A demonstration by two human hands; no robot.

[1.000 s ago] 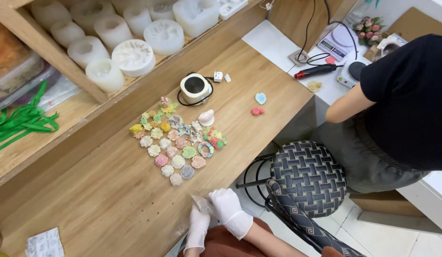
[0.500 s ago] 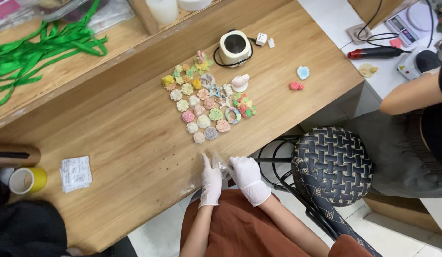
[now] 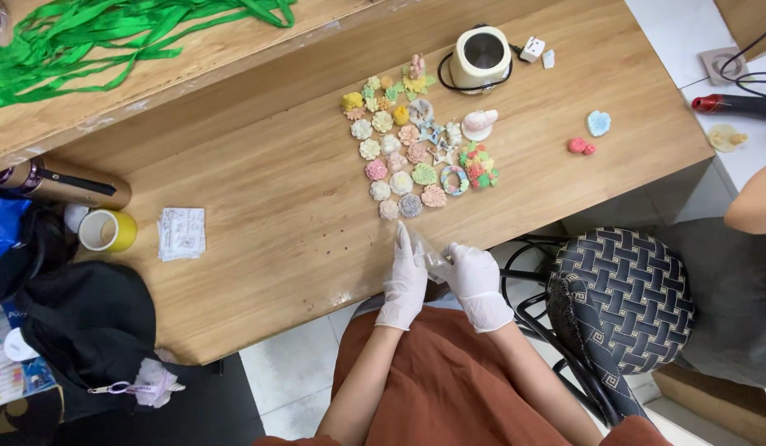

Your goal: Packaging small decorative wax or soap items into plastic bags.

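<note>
Gloved hands meet at the near tabletop (image 3: 259, 206) edge: left hand (image 3: 405, 281) lies flat, fingers extended against a small clear plastic bag (image 3: 432, 258), while right hand (image 3: 475, 281) curls its fingers around it. Pastel flower-shaped pieces (image 3: 408, 153) lie just beyond.

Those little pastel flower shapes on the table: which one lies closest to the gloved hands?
The pale pink one at the cluster's bottom-left corner, just above the left hand's fingertips; the rest lie farther up.

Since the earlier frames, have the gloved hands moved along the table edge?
No. Both the left hand and right hand stay at the table's near edge, just below the cluster of pastel pieces; only the camera shifted.
</note>
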